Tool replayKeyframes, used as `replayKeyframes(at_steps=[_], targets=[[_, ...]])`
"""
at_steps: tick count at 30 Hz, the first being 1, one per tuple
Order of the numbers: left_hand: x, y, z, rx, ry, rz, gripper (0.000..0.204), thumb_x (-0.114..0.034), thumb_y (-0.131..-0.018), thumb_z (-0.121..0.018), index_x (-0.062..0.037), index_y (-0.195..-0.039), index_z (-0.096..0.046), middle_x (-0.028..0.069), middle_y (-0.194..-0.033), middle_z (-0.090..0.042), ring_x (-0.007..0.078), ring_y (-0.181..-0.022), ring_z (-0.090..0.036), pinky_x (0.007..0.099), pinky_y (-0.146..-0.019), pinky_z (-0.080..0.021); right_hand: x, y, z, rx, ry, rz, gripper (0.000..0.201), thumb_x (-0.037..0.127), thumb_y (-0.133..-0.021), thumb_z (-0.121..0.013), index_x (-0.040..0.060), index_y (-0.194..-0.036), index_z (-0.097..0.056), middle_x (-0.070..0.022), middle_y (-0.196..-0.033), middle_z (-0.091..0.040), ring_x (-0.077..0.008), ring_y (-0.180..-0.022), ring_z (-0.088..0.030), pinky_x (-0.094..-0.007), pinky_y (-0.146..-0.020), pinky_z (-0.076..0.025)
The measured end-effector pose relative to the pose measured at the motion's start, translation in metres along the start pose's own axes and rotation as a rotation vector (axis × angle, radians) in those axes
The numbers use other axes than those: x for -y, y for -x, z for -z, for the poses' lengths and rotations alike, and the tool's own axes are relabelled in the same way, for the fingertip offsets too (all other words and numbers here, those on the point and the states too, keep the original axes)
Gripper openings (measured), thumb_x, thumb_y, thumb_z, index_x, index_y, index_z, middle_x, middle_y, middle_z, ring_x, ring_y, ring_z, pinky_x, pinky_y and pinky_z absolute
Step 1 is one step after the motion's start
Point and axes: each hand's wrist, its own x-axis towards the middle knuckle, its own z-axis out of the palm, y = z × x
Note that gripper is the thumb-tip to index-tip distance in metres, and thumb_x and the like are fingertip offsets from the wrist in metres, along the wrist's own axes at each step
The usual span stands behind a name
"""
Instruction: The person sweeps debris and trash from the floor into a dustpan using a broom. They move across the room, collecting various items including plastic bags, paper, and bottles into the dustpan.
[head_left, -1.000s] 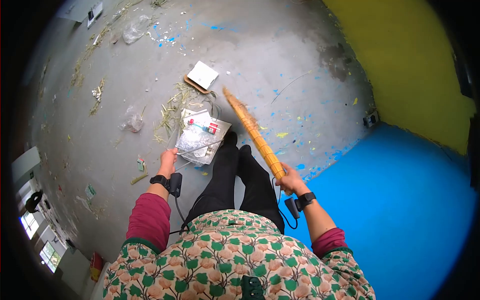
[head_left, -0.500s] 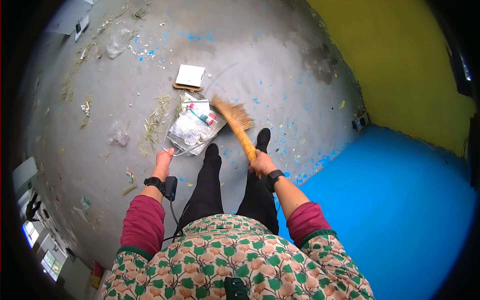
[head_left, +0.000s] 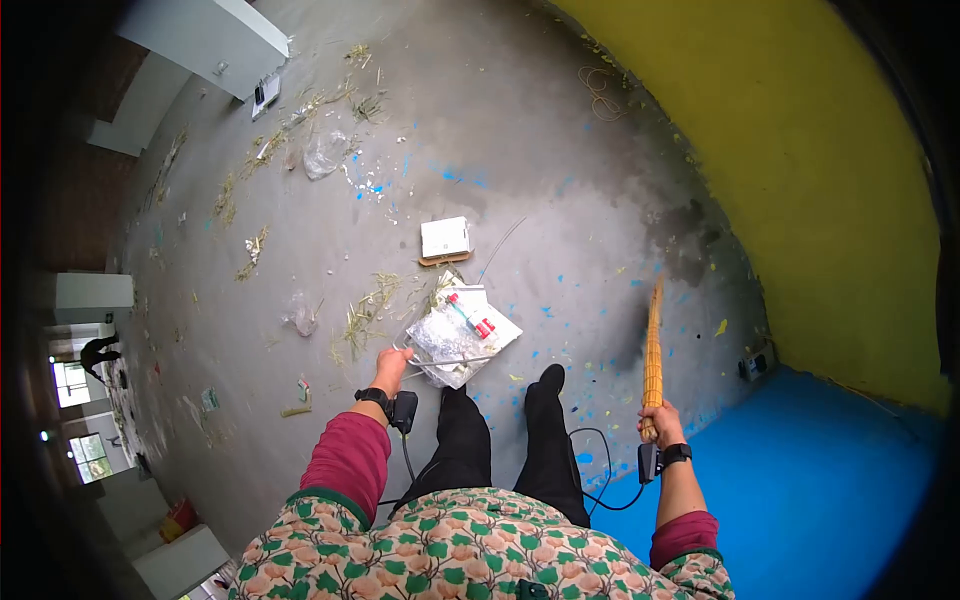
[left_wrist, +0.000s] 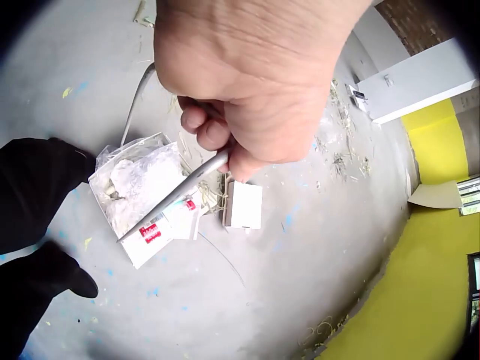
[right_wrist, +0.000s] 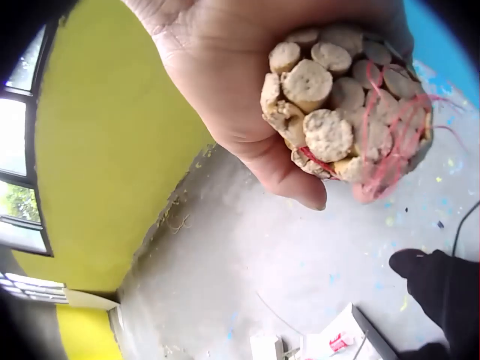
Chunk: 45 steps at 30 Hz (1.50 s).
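My left hand (head_left: 390, 368) grips the grey loop handle (left_wrist: 187, 184) of a dustpan on the floor in front of my feet. Heaped on the dustpan are crumpled clear plastic (head_left: 440, 335), white packaging and a small tube-like item with red ends (head_left: 470, 318); they hide most of the pan. Off to the right, my right hand (head_left: 662, 422) holds a straw broom (head_left: 652, 360) by the end of its bound handle. The broom points away from me, its tip apart from the dustpan. In the right wrist view, the handle's butt (right_wrist: 330, 135) shows cut stalk ends and pink string.
Just beyond the dustpan lies a white box (head_left: 445, 237) on brown cardboard. Straw scraps (head_left: 370, 310), plastic bags (head_left: 325, 155) and paint flecks litter the grey floor. A blue floor area (head_left: 740, 480) and a yellow-green wall (head_left: 780, 180) border the right side.
The broom swung left to beside the dustpan, its bristles fanning out, then moved back out to the right. The left hand keeps hold of the dustpan's handle. My view has shifted.
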Motion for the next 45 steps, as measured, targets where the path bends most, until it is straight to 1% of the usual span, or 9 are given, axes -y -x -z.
replayKeyframes(at_steps=[4,11,18,24,30,33,37,41,45], targets=[[-0.022,0.007,-0.041,0.056,0.044,-0.06,0.016,-0.008,-0.07,-0.058,-0.0078,-0.059,-0.046,-0.0021,-0.048,-0.037,0.0081,-0.039,-0.031,0.0242,-0.037,-0.023,0.014,-0.057,-0.008,-0.065,-0.049,-0.125,0.026,-0.002,-0.06,-0.055,0.0024,-0.083,-0.043,-0.0071,-0.058,-0.048,-0.0194,-0.039,-0.049,-0.0311,-0.032,-0.04],[-0.059,0.001,-0.099,0.137,0.33,0.16,0.017,-0.014,-0.073,-0.057,-0.0083,-0.063,-0.045,-0.0017,-0.046,-0.036,0.0089,-0.038,-0.032,0.0219,-0.035,-0.023,0.027,-0.017,-0.114,0.235,0.042,-0.062,0.027,-0.005,-0.057,-0.053,0.0016,-0.083,-0.045,-0.0075,-0.058,-0.048,-0.0193,-0.04,-0.049,-0.0308,-0.034,-0.041],[-0.093,-0.012,-0.149,0.365,0.166,0.251,0.02,-0.023,-0.079,-0.049,-0.0121,-0.064,-0.043,-0.0041,-0.046,-0.033,0.0085,-0.041,-0.03,0.0215,-0.039,-0.024,0.01,0.003,-0.006,-0.122,0.335,0.187,0.058,0.0,-0.055,-0.059,0.0089,-0.109,-0.038,-0.0095,-0.07,-0.053,-0.016,-0.049,-0.052,-0.0297,-0.041,-0.042],[-0.103,-0.013,-0.189,0.411,-0.001,-0.009,0.014,-0.016,-0.076,-0.053,-0.0086,-0.066,-0.046,-0.0033,-0.05,-0.035,0.0076,-0.043,-0.03,0.0214,-0.041,-0.026,-0.004,0.026,0.075,-0.202,-0.251,-0.016,0.052,-0.005,-0.058,-0.055,0.0092,-0.106,-0.038,-0.0062,-0.067,-0.048,-0.0156,-0.042,-0.047,-0.0274,-0.036,-0.04],[-0.107,-0.001,-0.205,0.372,-0.26,-0.094,0.015,-0.012,-0.075,-0.053,-0.0083,-0.063,-0.045,-0.002,-0.051,-0.037,0.0082,-0.045,-0.032,0.0222,-0.042,-0.026,-0.018,-0.056,0.137,-0.365,-0.557,-0.204,0.032,-0.002,-0.06,-0.056,0.002,-0.089,-0.042,-0.0089,-0.062,-0.049,-0.0174,-0.038,-0.047,-0.0295,-0.032,-0.038],[-0.1,0.002,-0.193,0.38,-0.267,-0.122,0.014,-0.01,-0.073,-0.053,-0.0083,-0.062,-0.045,-0.0018,-0.051,-0.037,0.0088,-0.046,-0.033,0.0231,-0.044,-0.027,0.001,-0.097,0.101,-0.255,-0.421,-0.227,0.024,-0.001,-0.059,-0.058,-0.005,-0.078,-0.043,-0.0112,-0.061,-0.05,-0.0205,-0.038,-0.049,-0.0316,-0.031,-0.04],[-0.087,0.01,-0.198,0.312,-0.265,-0.098,0.013,-0.01,-0.072,-0.054,-0.0072,-0.063,-0.045,-0.0011,-0.051,-0.038,0.0095,-0.045,-0.033,0.024,-0.045,-0.028,0.025,-0.051,0.011,-0.135,-0.172,-0.231,0.064,-0.004,-0.056,-0.058,0.0093,-0.113,-0.033,-0.0104,-0.068,-0.052,-0.0191,-0.042,-0.05,-0.0332,-0.033,-0.04],[-0.083,0.023,-0.202,0.234,-0.272,-0.086,0.015,-0.009,-0.07,-0.054,-0.0064,-0.059,-0.045,0.0001,-0.05,-0.039,0.0106,-0.045,-0.034,0.0251,-0.044,-0.028,0.063,-0.019,0.071,0.253,-0.209,-0.139,0.081,-0.006,-0.058,-0.057,0.0067,-0.126,-0.015,-0.0077,-0.072,-0.054,-0.0126,-0.042,-0.049,-0.0248,-0.038,-0.04],[-0.091,0.042,-0.209,0.205,-0.222,-0.1,0.018,-0.009,-0.069,-0.055,-0.006,-0.055,-0.045,0.0006,-0.048,-0.039,0.0108,-0.045,-0.034,0.0256,-0.044,-0.027,0.092,-0.034,0.159,0.071,-0.022,0.036,0.075,-0.006,-0.058,-0.056,0.0072,-0.124,-0.023,-0.0058,-0.071,-0.052,-0.0121,-0.042,-0.048,-0.024,-0.037,-0.039]])
